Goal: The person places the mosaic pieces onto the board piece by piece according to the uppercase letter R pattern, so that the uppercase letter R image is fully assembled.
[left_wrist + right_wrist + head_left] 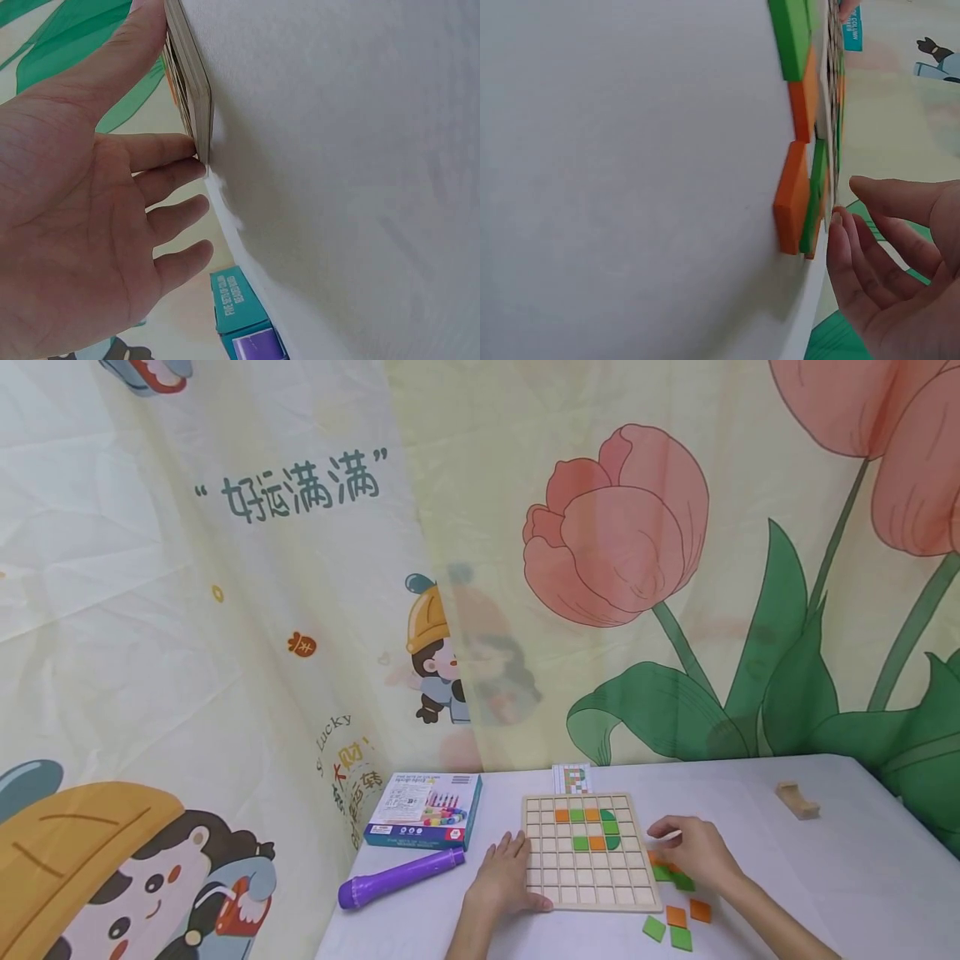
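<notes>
A square wooden grid board (577, 881) lies on the table, with orange, green and rounded green tiles (610, 827) set in a curved pattern in its upper cells. My left hand (501, 877) rests at the board's left side, fingers extended along the edge and thumb at the near corner. In the left wrist view, fingertips (191, 142) touch the board's edge (196, 97). My right hand (696, 847) hovers off the board's right edge, beside loose green tiles (681, 881). Its fingers are loosely bent; the thumb (885, 196) stands apart from them, and nothing shows between.
More loose orange tiles (701, 911) and green tiles (654, 928) lie at the board's near right corner. A small pattern card (558, 781) sits behind the board. To the left are a boxed set (397, 806) and a purple tube (405, 877). A wooden block (797, 802) lies far right.
</notes>
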{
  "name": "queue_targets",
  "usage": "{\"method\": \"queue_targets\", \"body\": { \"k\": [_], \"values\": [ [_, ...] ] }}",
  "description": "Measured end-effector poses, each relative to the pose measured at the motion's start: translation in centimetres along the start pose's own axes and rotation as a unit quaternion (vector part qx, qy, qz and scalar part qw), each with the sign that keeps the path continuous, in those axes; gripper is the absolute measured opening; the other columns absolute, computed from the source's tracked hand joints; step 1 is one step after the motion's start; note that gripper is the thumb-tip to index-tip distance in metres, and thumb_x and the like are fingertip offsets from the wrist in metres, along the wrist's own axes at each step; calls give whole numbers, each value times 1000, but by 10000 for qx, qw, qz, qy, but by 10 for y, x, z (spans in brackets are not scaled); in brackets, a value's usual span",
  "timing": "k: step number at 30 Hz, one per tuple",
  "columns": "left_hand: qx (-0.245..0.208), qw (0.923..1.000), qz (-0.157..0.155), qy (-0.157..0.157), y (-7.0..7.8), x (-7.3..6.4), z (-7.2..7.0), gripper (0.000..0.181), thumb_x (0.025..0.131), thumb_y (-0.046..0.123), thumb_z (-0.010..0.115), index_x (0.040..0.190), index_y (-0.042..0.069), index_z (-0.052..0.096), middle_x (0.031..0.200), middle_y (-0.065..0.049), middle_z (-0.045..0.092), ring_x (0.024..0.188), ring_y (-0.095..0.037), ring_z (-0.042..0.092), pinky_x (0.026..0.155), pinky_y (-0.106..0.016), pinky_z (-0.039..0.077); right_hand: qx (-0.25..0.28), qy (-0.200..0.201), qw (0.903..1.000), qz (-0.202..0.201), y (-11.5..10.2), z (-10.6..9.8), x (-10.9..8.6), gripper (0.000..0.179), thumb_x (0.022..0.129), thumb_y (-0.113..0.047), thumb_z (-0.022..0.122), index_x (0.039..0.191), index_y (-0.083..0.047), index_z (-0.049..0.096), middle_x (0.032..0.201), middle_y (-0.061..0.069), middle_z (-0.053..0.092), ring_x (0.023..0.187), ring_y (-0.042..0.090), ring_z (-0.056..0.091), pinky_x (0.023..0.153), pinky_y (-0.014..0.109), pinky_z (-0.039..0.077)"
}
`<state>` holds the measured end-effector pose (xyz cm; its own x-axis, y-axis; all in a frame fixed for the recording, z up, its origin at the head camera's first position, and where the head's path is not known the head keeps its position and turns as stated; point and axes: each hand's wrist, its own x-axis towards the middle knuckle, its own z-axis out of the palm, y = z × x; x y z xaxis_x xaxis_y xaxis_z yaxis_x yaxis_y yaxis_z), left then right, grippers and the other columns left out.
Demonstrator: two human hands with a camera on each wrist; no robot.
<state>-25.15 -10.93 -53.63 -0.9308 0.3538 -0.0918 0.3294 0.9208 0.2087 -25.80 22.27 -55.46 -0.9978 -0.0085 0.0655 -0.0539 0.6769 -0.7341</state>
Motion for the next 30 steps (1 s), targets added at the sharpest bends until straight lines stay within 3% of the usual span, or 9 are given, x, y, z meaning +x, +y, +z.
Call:
{"method": "queue_targets", "body": {
  "k": [7,14,21,30],
  "values": [
    [25,10000,27,-16,0,-1,0,108,71,55,92,152,-1,48,161,-17,45,151,-38,37,123,-56,32,-62,-188,9997,120,7,3,-4,29,78,-4,89,104,-10,77,97,-1,75,83,15,68,70,31,59],
    [81,10000,9,20,-2,2,1,108,72,55,91,153,-1,48,161,-16,45,151,-37,38,123,-56,33,-132,-303,9995,-19,10,8,-2,33,80,-5,88,111,-11,77,101,-3,75,85,14,64,71,29,56],
    [72,10000,14,-1,-2,1,1,107,71,54,92,152,-1,49,161,-17,45,151,-37,38,123,-56,33,-125,-276,9994,-174,8,8,1,35,77,1,87,109,-9,77,92,-5,69,81,14,59,68,24,53],
    [159,9999,-4,-39,-2,3,3,108,71,57,90,153,0,48,161,-15,45,151,-36,37,124,-54,33,-281,-232,9992,-191,7,6,2,37,76,-1,89,110,-4,76,92,-3,70,85,16,62,76,35,57]
  ]
}}
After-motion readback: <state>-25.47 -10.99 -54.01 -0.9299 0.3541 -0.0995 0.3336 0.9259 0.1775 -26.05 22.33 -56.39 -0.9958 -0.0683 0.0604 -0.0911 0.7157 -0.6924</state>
